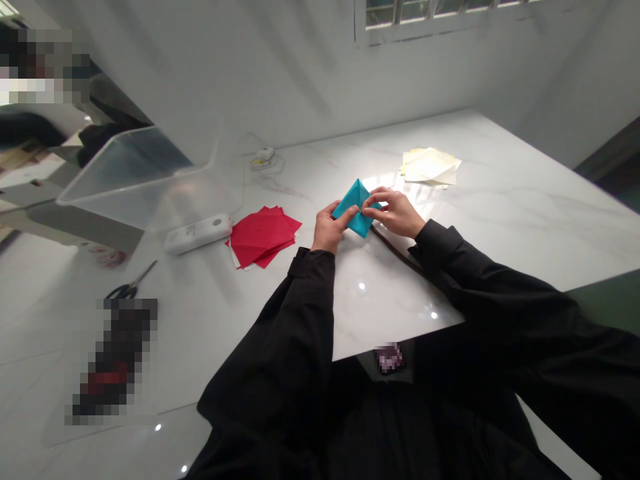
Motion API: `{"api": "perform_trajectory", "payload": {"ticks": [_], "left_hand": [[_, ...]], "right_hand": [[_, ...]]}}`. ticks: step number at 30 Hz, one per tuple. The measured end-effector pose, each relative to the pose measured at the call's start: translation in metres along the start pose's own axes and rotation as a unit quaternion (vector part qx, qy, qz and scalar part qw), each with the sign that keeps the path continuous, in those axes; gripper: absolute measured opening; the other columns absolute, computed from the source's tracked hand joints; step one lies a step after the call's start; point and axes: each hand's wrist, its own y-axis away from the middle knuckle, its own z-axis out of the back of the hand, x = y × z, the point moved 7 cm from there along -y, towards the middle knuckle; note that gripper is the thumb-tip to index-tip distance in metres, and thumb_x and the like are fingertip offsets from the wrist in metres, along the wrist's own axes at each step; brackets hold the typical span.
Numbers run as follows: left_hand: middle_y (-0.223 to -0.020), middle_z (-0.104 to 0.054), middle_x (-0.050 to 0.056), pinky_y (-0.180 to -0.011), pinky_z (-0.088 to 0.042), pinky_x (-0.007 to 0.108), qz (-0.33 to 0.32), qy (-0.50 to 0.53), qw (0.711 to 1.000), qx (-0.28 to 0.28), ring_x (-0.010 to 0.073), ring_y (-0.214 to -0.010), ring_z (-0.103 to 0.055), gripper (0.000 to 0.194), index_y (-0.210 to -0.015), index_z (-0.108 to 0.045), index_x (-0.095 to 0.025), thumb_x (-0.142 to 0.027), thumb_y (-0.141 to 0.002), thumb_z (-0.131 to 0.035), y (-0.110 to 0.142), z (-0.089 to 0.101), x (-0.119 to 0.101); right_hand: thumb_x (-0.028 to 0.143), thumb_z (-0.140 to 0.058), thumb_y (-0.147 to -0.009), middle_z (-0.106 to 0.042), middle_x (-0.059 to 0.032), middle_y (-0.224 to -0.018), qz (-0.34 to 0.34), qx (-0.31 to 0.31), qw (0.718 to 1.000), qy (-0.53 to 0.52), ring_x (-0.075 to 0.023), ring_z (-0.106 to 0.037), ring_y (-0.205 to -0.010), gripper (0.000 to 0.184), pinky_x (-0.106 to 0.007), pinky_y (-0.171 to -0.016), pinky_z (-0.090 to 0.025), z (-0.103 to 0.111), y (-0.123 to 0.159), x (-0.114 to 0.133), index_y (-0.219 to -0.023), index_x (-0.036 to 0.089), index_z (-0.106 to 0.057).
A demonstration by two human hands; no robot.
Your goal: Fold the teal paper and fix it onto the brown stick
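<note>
Teal paper [356,208], folded to a diamond, is held over the middle of the marble table [525,200]. The left hand [329,228] grips its lower left edge between thumb and bent fingers, while the right hand [395,212] pinches narrowly near its centre with thumb and forefinger, the other fingers curled above. A dark cord [397,250] lies on the table just below the right hand. To the left lie scissors [131,285], a white box [197,233] and a stack of red paper [263,237], the box just beside the stack. Farther off are a clear plastic bin [145,180], a white cable [264,160], loose cream paper [430,167] and, beyond them, a window [400,13].
</note>
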Motion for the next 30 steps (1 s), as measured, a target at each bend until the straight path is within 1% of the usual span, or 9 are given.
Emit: {"api": "perform_trajectory", "payload": {"ticks": [8,11,16,20,26,30], "left_hand": [[-0.08,-0.072,0.002,-0.069,-0.057,0.027,0.001,-0.005,1.0,-0.01,0.015,-0.073,-0.067,0.056,-0.092,-0.075,-0.017,-0.057,-0.061,-0.097,0.0,0.001,-0.001],[-0.08,-0.073,0.002,-0.067,-0.056,0.026,0.0,-0.003,1.0,-0.01,0.0156,-0.073,-0.067,0.057,-0.093,-0.075,-0.017,-0.059,-0.06,-0.097,0.002,0.0,-0.002],[-0.077,-0.072,0.001,-0.065,-0.056,0.025,-0.004,-0.002,1.0,-0.013,0.0143,-0.07,-0.066,0.056,-0.09,-0.075,-0.017,-0.059,-0.06,-0.097,0.002,0.0,-0.004],[-0.078,-0.073,0.002,-0.067,-0.057,0.026,-0.003,-0.008,1.0,-0.014,0.0153,-0.072,-0.067,0.056,-0.091,-0.075,-0.017,-0.059,-0.06,-0.097,0.003,0.0,-0.004],[-0.078,-0.072,0.001,-0.067,-0.056,0.026,0.001,0.0,1.0,-0.011,0.0145,-0.07,-0.066,0.055,-0.091,-0.075,-0.017,-0.057,-0.06,-0.098,0.004,-0.001,-0.006],[-0.08,-0.072,0.0,-0.069,-0.057,0.026,0.002,0.01,1.0,0.001,0.013,-0.069,-0.065,0.055,-0.094,-0.077,-0.017,-0.052,-0.058,-0.1,0.003,-0.002,-0.004]], "right_hand": [[0.05,-0.079,-0.087,-0.069,-0.0108,-0.108,-0.002,0.001,1.0,-0.009,-0.0251,-0.065,-0.096,0.028,-0.037,-0.072,-0.057,0.0,0.0,-0.001,-0.093,0.022,-0.081],[0.048,-0.079,-0.087,-0.069,-0.0104,-0.108,0.004,-0.003,1.0,-0.007,-0.0252,-0.065,-0.096,0.026,-0.037,-0.072,-0.056,-0.001,0.001,0.001,-0.093,0.023,-0.081],[0.043,-0.078,-0.088,-0.071,-0.0105,-0.105,0.016,-0.016,1.0,0.019,-0.0254,-0.067,-0.095,0.022,-0.039,-0.075,-0.056,0.0,0.002,0.008,-0.091,0.021,-0.081],[0.043,-0.078,-0.088,-0.072,-0.0108,-0.106,0.011,-0.022,0.999,0.029,-0.0261,-0.067,-0.096,0.021,-0.04,-0.078,-0.057,0.001,0.003,0.01,-0.089,0.022,-0.081],[0.041,-0.078,-0.087,-0.071,-0.0109,-0.107,0.002,-0.017,1.0,0.017,-0.0251,-0.067,-0.096,0.021,-0.039,-0.078,-0.057,0.0,0.003,0.01,-0.089,0.021,-0.081],[0.042,-0.077,-0.087,-0.072,-0.011,-0.107,0.001,-0.021,1.0,0.023,-0.025,-0.067,-0.095,0.022,-0.037,-0.075,-0.055,0.001,0.003,0.01,-0.089,0.02,-0.08]]}}
